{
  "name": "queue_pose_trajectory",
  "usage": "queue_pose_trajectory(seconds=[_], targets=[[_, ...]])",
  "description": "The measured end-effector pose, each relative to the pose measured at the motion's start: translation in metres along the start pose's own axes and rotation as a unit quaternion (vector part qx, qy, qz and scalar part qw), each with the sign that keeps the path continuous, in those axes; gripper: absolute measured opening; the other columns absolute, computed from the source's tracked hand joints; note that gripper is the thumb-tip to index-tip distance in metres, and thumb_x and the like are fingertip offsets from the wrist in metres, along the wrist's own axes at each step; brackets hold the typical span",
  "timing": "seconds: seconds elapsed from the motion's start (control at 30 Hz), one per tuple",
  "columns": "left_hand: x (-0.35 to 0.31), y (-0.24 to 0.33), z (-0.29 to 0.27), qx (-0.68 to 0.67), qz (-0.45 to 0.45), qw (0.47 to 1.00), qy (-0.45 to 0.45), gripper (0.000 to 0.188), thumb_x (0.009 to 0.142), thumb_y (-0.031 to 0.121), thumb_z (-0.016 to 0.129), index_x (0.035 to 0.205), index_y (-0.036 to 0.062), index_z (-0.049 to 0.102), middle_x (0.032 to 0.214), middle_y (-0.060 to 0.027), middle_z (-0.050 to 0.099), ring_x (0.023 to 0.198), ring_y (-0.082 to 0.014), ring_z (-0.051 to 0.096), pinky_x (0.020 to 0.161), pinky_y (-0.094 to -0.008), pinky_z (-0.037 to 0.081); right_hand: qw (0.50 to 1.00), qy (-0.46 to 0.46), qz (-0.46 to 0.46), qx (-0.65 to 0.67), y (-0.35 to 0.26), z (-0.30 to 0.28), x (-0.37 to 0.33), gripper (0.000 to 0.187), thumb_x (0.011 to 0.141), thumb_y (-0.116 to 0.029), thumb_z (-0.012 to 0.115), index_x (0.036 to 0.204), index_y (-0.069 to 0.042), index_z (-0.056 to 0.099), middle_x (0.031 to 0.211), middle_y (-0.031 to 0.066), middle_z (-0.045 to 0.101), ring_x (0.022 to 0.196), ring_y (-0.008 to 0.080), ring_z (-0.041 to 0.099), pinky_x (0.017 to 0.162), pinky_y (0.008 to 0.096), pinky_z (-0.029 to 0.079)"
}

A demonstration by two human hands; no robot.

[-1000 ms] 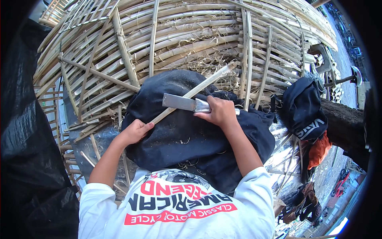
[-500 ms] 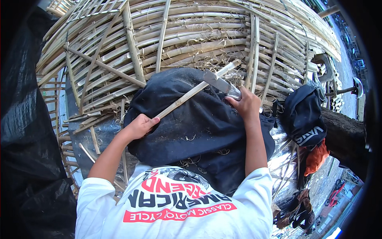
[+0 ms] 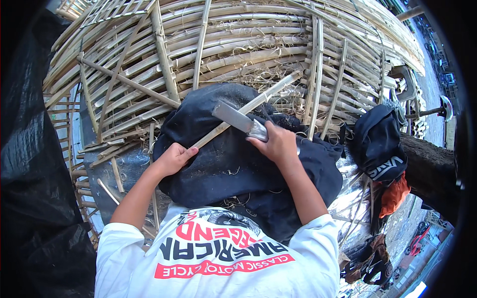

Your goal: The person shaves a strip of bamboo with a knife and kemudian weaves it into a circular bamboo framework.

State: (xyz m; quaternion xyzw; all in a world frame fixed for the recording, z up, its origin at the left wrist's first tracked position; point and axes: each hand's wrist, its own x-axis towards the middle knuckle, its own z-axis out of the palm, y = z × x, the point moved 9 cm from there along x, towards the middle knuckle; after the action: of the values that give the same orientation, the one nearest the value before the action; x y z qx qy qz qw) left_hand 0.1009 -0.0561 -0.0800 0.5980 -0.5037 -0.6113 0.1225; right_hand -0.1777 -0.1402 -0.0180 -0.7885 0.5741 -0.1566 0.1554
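Stick (image 3: pixel 256 104) of pale bamboo slants over a dark cloth (image 3: pixel 218 186) in front of a white shirt (image 3: pixel 218 285), with its near end low on the left and its far end up on the right, by the bamboo slats (image 3: pixel 248 42). The left grip (image 3: pixel 175 160) is closed around the near end, with the thumb on top. The right grip (image 3: pixel 279 144) is wrapped around the handle of a wide, flat knife (image 3: pixel 237 120), and the blade crosses over the stick near its middle. I cannot tell if the edge is cutting in. The stick looks light and easy to hold up with one hand. It looks stiff too, since it stays straight with only one end held. It may feel smooth and could slip or roll a bit, so a firm squeeze is good. It could split along its length, and its sides may have sharp splinters. The near end is the best place to hold it, well away from the blade. The knife looks hard and heavier, so its handle is the only safe part to hold.
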Motion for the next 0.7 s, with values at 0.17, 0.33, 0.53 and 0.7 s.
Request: queue_pose_trajectory(seconds=[0.17, 0.33, 0.53, 0.7], targets=[[0.004, 0.017, 0.005, 0.021, 0.007, 1.0, -0.007, 0.068, 0.099, 0.051, 0.053, 0.048, 0.0061, 0.046, 0.046, 0.0037, 0.04, 0.046, -0.0063, 0.033, 0.044, -0.029, 0.026, 0.99, 0.048, 0.058, -0.12, 0.087, -0.051, 0.031, 0.059, 0.07, -0.062, 0.076, 0.076, -0.007, 0.056, 0.064, 0.0162, 0.065, 0.061, 0.0344, 0.067, 0.056, 0.0445, 0.052], [0.006, 0.007, 0.002, 0.001, 0.012, 1.0, 0.002, 0.068, 0.098, 0.052, 0.053, 0.048, 0.0067, 0.046, 0.046, 0.004, 0.039, 0.045, -0.0063, 0.033, 0.044, -0.0287, 0.026, 1.0, 0.021, 0.004, -0.014, 0.021, -0.01, 0.013, 0.057, 0.072, -0.059, 0.075, 0.079, -0.006, 0.058, 0.067, 0.017, 0.065, 0.062, 0.0378, 0.066, 0.057, 0.0456, 0.052], [0.005, 0.004, 0.003, -0.002, -0.011, 1.0, 0.001, 0.07, 0.097, 0.052, 0.056, 0.047, 0.0041, 0.046, 0.046, 0.004, 0.037, 0.045, -0.0069, 0.032, 0.044, -0.0293, 0.027, 0.986, 0.077, 0.092, -0.12, 0.09, -0.049, 0.042, 0.046, 0.077, -0.049, 0.076, 0.075, -0.006, 0.058, 0.065, 0.0175, 0.065, 0.064, 0.035, 0.068, 0.055, 0.0435, 0.052], [0.001, 0.005, 0.001, 0.005, 0.007, 1.0, 0.003, 0.069, 0.097, 0.051, 0.055, 0.047, 0.0038, 0.047, 0.045, 0.0037, 0.038, 0.045, -0.0068, 0.033, 0.045, -0.029, 0.028, 0.999, -0.014, -0.027, -0.034, 0.018, -0.011, 0.019, 0.055, 0.071, -0.056, 0.078, 0.081, -0.006, 0.06, 0.068, 0.0176, 0.066, 0.065, 0.0374, 0.067, 0.059, 0.0464, 0.052]])
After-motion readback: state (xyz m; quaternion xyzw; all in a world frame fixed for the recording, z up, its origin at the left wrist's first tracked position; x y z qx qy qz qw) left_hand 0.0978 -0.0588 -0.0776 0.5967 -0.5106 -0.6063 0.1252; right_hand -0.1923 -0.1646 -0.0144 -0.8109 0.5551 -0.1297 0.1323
